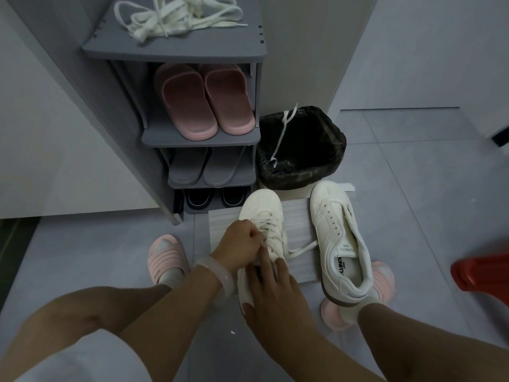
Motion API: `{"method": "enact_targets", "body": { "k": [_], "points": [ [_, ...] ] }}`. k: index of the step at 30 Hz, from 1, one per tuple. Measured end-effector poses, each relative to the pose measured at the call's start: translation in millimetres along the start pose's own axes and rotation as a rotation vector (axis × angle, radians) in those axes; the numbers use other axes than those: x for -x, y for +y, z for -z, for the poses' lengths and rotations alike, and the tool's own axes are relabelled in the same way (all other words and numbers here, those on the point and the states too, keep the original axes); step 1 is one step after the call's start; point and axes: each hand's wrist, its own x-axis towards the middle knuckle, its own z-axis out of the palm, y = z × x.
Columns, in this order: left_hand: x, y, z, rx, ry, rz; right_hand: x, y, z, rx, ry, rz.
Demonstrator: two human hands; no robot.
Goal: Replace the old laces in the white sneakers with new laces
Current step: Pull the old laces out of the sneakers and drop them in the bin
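While the left hand (242,241) is curled tight over the eyelets, pinching the flat white lace (303,248) threaded in the near white leather sneaker (261,213), my right hand (275,293) rests on the shoe's collar with its index finger stretched toward the same spot and the rest wrapped loosely round the heel to steady it. That sneaker sits on a pale ribbed sheet of paper (297,224) on the grey tiled floor (413,188), and I cannot tell from here whether this lace is going in or coming out. Its partner, the second white sneaker (341,238), lies just beside it to the right with bare eyelets. A tangle of cream flat laces (176,17) waits on top of the grey plastic shoe rack (176,52), well apart from my hands, and one loose white lace (283,128) hangs over the rim of the black-lined waste bin (330,150).

My worry is the free end trailing right: a hard tug could run it out of an eyelet, or skip one, since my fingers hide the row. Mixing the rack bundle with the binned lace is unlikely but possible.
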Motion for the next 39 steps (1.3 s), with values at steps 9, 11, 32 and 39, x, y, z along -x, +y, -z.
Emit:
{"method": "enact_targets", "body": {
  "k": [9, 11, 32, 39],
  "points": [
    [2, 16, 5, -0.424, -0.092, 0.087, -3, -1, -5, 0.019, 0.006, 0.015],
    [7, 21, 8, -0.730, -0.014, -0.079, -4, -3, -6, 0.019, 0.005, 0.007],
    [11, 12, 62, -0.269, 0.330, -0.335, -4, -3, 1, 0.014, 0.021, 0.003],
    [8, -8, 21, -0.224, -0.136, -0.036, -4, -4, 2, -0.004, 0.023, 0.009]
  ]
}}
